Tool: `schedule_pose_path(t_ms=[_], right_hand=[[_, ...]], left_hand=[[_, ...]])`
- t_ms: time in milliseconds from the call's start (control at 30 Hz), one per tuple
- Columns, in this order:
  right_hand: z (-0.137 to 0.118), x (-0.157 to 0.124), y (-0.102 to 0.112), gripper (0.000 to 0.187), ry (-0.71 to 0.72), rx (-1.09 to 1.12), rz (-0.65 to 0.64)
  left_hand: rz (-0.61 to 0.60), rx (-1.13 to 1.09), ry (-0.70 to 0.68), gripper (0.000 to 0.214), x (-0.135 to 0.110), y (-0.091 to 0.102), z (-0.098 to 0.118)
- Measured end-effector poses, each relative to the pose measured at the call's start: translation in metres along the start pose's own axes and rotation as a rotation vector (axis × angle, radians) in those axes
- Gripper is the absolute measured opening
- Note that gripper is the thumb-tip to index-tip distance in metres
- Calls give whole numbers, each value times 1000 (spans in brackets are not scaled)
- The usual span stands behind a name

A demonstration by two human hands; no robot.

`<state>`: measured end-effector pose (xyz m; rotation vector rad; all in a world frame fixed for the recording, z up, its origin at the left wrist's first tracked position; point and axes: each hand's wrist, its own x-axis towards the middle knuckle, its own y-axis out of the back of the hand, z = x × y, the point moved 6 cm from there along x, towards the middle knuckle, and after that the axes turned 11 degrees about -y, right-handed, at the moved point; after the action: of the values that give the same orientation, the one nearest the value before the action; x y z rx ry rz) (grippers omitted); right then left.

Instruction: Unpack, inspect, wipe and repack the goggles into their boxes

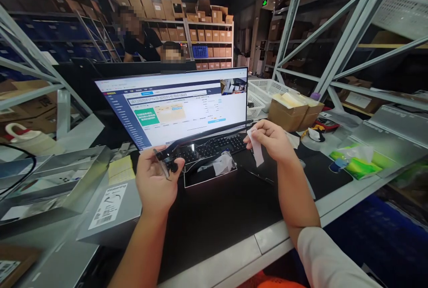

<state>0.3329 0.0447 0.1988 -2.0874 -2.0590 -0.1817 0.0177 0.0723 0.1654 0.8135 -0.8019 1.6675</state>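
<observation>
Thumb and fingers of my left hand [155, 178] are closed around a small black and clear object [166, 163]; its exact kind is unclear. My right hand [269, 138] pinches a white paper strip [257, 150], which hangs down from the fingers above the black mat [227, 216]. Between the hands, a flat dark rectangle with a pale edge [200, 180] lies on the mat, with crumpled clear plastic [223, 163] on it. Behind this is a black keyboard [217, 145], partly hidden, below a lit monitor [180, 105].
A grey labelled box [123, 205] and yellow slips [121, 170] are at left. Cardboard boxes [287, 116], white baskets [254, 105], a tape roll [314, 135] and a green packet [357, 161] stand right. Two people [142, 40] are behind the monitor.
</observation>
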Motion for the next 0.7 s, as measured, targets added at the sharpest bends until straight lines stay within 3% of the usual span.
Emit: schedule_pose_path(t_ms=[100, 300, 700], right_hand=[[-3, -5, 1, 31, -2, -66, -2], [-9, -10, 10, 24, 113, -233, 113], [-29, -22, 10, 11, 225, -549, 256]], left_hand=[[-44, 29, -6, 39, 2, -4, 7], [-68, 84, -45, 35, 7, -4, 23], [-135, 99, -102, 37, 8, -1, 35]])
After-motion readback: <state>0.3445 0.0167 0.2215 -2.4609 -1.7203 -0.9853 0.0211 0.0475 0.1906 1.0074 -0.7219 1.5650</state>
